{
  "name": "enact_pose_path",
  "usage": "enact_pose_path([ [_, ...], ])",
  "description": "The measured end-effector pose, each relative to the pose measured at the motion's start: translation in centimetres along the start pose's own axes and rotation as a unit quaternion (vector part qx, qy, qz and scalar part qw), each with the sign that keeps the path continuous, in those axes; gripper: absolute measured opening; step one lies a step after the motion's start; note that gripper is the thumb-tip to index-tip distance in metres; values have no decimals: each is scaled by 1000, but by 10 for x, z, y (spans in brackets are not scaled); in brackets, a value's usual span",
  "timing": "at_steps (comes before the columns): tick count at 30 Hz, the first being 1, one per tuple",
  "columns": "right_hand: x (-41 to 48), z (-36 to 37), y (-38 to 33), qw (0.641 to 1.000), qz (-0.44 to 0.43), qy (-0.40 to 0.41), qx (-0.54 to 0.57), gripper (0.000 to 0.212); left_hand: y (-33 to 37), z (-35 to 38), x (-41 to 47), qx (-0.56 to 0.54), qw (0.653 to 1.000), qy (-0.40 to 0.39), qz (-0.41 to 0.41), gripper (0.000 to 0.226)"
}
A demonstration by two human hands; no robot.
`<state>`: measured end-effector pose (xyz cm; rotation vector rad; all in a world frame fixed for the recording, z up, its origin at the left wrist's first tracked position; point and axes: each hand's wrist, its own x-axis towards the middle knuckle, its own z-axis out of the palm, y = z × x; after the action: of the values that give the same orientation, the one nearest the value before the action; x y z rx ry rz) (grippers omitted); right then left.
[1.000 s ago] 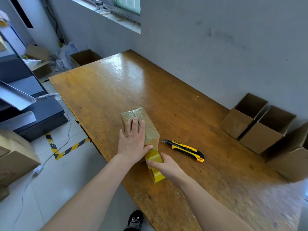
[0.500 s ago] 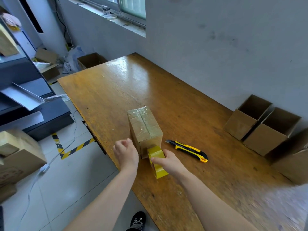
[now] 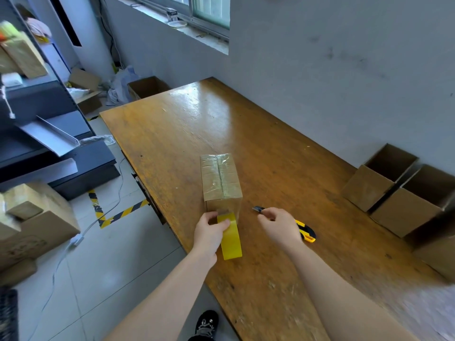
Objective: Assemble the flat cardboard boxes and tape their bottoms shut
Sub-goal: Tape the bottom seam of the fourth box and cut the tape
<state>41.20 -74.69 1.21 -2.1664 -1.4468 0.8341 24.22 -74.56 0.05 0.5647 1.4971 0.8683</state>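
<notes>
A small cardboard box (image 3: 220,178) lies on the wooden table (image 3: 187,124) with clear tape along its top seam and down its near end. At that near end my left hand (image 3: 210,232) grips a yellow roll of tape (image 3: 231,238), the roll standing on edge against the box. To the right, my right hand (image 3: 278,226) curls over the front half of a yellow-and-black utility knife (image 3: 306,233) that lies on the table. Its blade tip pokes out past my fingers.
Two assembled boxes (image 3: 369,185) (image 3: 406,210) stand open-topped against the wall at the right, with another at the frame's edge. Dark shelving (image 3: 37,107) and stacked cartons (image 3: 37,222) fill the floor to the left. An open carton (image 3: 147,86) sits beyond the table's far end.
The tape roll passed from my right hand to my left, which had been pressing on the box top. My right hand moved right onto the knife.
</notes>
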Motion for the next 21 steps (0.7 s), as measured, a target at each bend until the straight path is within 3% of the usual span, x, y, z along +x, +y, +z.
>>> enact_pose_path([
  [3, 26, -4, 30, 986, 54, -55, -150, 52, 0, -2, 3, 14, 1000, 1, 14, 18],
  [7, 37, 0, 58, 963, 89, -122, -222, 67, 0, -5, 9, 19, 1000, -10, 8, 17],
  [9, 33, 1, 63, 956, 71, -100, -265, 64, 1, -6, 10, 22, 1000, -11, 6, 17],
  [12, 23, 4, 61, 948, 41, -45, -314, 44, 0, -5, 14, 23, 1000, -9, 4, 15],
  [18, 14, 14, 54, 978, 140, -118, -103, 27, 3, -4, 15, 20, 1000, -3, -3, 8],
  [21, 4, 15, 48, 991, 127, -22, -45, 28, 3, -5, 16, 17, 1000, -6, -7, 10],
])
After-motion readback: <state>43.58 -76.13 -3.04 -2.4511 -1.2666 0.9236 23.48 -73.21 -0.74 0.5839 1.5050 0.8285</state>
